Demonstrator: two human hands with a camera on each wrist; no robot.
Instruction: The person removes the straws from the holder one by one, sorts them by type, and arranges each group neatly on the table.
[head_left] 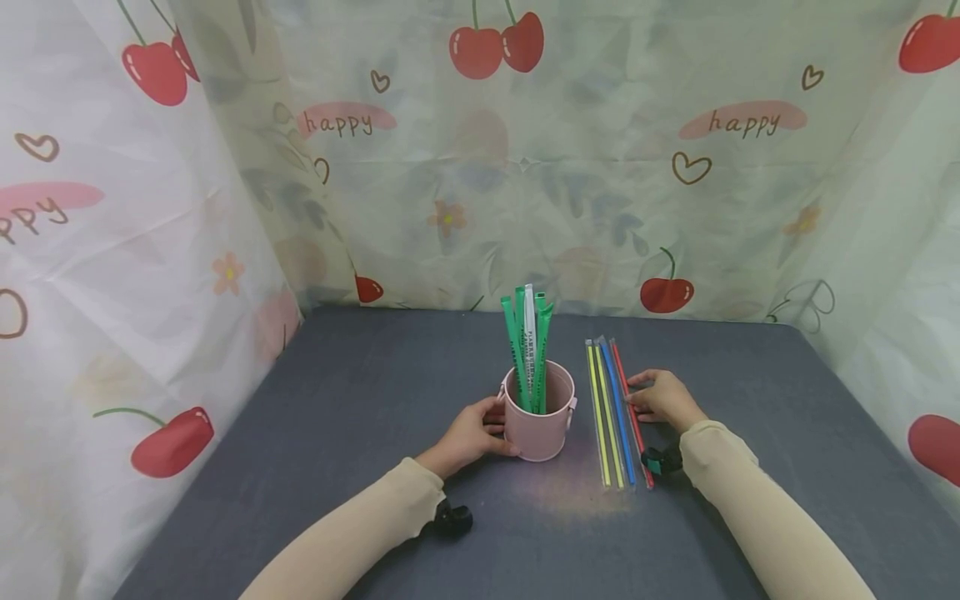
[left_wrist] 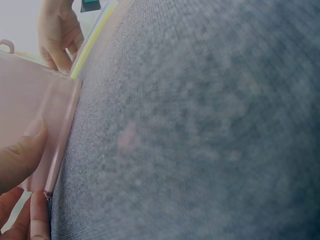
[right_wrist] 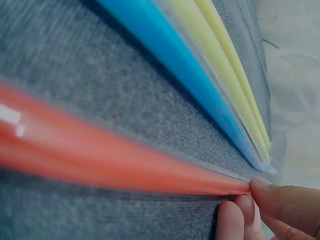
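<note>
A pink bucket (head_left: 536,435) stands upright on the dark table, with several slim green-wrapped sticks (head_left: 516,350) and a white one (head_left: 529,333) leaning inside. My left hand (head_left: 468,435) holds the bucket's left side; in the left wrist view the thumb lies on its wall, fingers near the rim of its base. To the right, a red straw (head_left: 639,442) in clear wrapping lies beside a blue straw (head_left: 615,400) and two yellow straws (head_left: 597,417). My right hand (head_left: 666,400) pinches the far part of the red straw, thumb against fingertips in the right wrist view.
The dark cloth-covered table (head_left: 375,367) is bordered at the back and sides by a cherry-printed curtain (head_left: 517,192). Dark wrist straps with small devices (head_left: 452,518) hang under both cuffs, the right one over the red straw's near end.
</note>
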